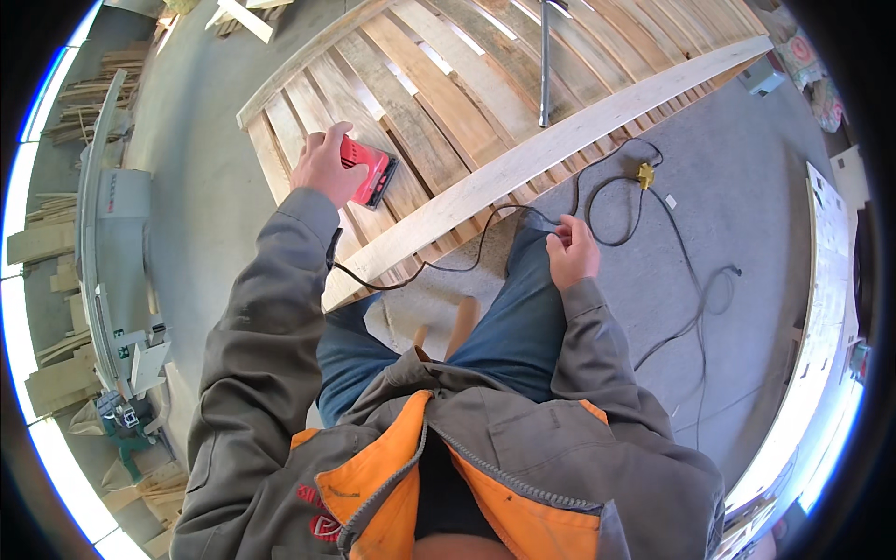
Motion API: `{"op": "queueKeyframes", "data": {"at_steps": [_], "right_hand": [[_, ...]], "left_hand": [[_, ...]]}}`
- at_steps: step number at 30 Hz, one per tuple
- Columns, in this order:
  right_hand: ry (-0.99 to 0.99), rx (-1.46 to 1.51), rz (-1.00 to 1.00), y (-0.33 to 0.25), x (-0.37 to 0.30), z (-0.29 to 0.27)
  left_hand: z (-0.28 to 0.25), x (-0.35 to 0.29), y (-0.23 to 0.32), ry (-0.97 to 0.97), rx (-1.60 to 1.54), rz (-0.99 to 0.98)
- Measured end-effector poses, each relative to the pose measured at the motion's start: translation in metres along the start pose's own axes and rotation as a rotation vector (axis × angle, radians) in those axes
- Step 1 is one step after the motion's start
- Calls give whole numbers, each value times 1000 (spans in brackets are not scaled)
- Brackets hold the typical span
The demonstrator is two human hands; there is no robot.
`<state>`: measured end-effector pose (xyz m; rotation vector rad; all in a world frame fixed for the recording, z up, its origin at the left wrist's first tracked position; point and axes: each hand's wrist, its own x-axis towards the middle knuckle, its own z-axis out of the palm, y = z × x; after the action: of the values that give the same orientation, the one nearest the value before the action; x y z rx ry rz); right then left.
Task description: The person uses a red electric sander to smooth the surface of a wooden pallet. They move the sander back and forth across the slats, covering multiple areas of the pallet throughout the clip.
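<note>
My left hand [324,168] is wrapped round a red electric sander [371,175], whose dark base rests on the slats at the left end of a slatted wooden panel [485,140]. From beside my left wrist a black power cord [446,269] runs across the panel's near edge to my right hand [571,250]. There the thumb and fingers pinch the cord in front of my right knee. A pale board [560,159] forms the panel's near edge. On the slats farther off lies a long grey metal bar [545,70].
The cord loops on the concrete floor at right, with a yellow connector [645,175] in it. A metal machine with a long rail [91,187] and stacked timber [47,245] stand along the left. Pale sheets [828,252] stand at far right; wood offcuts [246,19] lie beyond the panel.
</note>
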<state>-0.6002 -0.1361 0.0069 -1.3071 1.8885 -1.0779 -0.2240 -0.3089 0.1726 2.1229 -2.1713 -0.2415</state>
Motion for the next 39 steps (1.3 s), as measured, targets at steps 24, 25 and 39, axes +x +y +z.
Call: {"op": "queueKeyframes", "data": {"at_steps": [24, 25, 39], "right_hand": [[19, -119, -9, 3, 0, 2], [16, -129, -9, 1, 0, 2], [24, -125, -45, -1, -1, 5]], "left_hand": [[-34, -26, 18, -238, 336, 436], [-33, -26, 23, -257, 355, 444], [-29, 11, 62, -399, 532, 454]]}}
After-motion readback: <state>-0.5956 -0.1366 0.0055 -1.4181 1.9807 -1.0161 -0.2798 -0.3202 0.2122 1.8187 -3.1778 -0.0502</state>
